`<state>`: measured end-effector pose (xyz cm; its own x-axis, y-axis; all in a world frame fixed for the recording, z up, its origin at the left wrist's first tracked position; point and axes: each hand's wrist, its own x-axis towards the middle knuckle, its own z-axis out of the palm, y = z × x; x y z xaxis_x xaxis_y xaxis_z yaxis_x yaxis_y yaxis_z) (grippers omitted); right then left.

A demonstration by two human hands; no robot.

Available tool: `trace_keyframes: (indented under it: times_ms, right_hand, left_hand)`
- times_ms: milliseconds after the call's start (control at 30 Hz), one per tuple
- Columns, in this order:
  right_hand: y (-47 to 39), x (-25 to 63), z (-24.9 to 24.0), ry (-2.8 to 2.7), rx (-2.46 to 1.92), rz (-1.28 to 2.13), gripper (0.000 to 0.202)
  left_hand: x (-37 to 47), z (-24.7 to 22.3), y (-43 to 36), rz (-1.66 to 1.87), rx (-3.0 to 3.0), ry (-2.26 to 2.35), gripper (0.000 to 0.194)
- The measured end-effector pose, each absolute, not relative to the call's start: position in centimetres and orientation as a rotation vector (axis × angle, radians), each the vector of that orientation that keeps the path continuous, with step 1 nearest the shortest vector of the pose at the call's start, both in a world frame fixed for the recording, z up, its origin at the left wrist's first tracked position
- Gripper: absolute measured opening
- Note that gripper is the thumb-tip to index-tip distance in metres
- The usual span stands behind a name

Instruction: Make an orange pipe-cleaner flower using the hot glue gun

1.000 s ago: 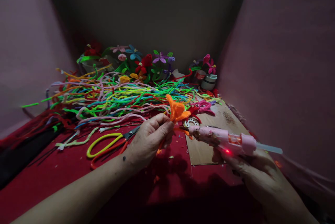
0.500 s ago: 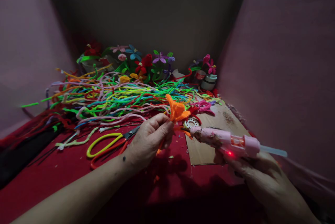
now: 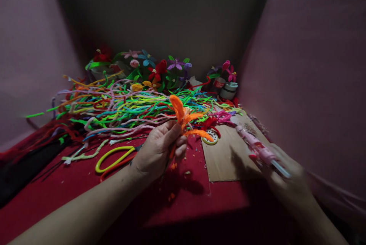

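Observation:
Pinched in my left hand (image 3: pixel 161 145) is an orange pipe-cleaner flower (image 3: pixel 183 115), its fuzzy petals fanned out above my fingers and pale bits at its centre. Part of its stem is hidden by my fingers. My right hand (image 3: pixel 281 174) is wrapped round a pink hot glue gun (image 3: pixel 257 146), whose nozzle points up and left, over the cardboard and apart from the flower. A clear glue stick (image 3: pixel 281 168) pokes out of the gun's back end. Scissors with yellow and red handles (image 3: pixel 114 158) lie beside my left wrist, their blades mostly covered by my hand.
A wide heap of coloured pipe cleaners (image 3: pixel 122 107) covers the back of the red tablecloth (image 3: pixel 185 210). Finished flowers (image 3: pixel 154 71) stand behind it, near a lidded jar (image 3: pixel 228 90). A cardboard sheet (image 3: pixel 225 161) lies at right, with a white perforated ring (image 3: pixel 210 137) at its edge.
The glue gun has drawn back right from the flower, and its nozzle has turned upward. My left hand has shifted slightly left and turned the flower, so its petals show spread apart.

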<state>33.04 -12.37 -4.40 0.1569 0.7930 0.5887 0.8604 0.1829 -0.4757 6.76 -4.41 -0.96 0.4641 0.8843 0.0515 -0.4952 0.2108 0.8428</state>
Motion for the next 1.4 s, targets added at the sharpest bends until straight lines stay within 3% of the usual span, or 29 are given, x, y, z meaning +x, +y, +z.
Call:
trace_keyframes:
  times_ms: [167,433,500,667,867,1133,1400]
  right_hand:
    - [-10.7,37.3,-7.6,-1.784,-2.089,-0.514,0.040]
    - [-11.4,35.8,-5.1,-1.911,-2.079,-0.470,0.030]
    - [-11.9,32.2,-4.2,-1.755,-1.799,-0.194,0.024]
    - [-11.2,22.1,-3.4,-1.153,-1.176,0.951,0.019]
    - [-9.0,18.0,-2.6,-0.533,-0.715,1.426,0.008]
    - [-8.5,17.6,-2.5,-0.571,-0.678,1.311,0.005]
    - [-9.5,18.4,-2.3,-0.753,-0.785,0.936,0.009]
  left_hand:
    - [6.8,-1.1,-4.4,1.006,0.934,0.507,0.019]
    - [7.0,-0.9,-4.6,1.027,0.913,0.524,0.017]
    - [7.1,-0.9,-4.8,1.017,0.915,0.548,0.018]
    - [7.3,-0.9,-5.3,1.015,0.941,0.606,0.021]
    - [7.6,-1.2,-5.6,0.998,0.985,0.620,0.022]
    - [7.5,-1.3,-5.6,0.984,1.051,0.606,0.017]
    - [7.4,-1.5,-5.3,1.041,1.191,0.607,0.021]
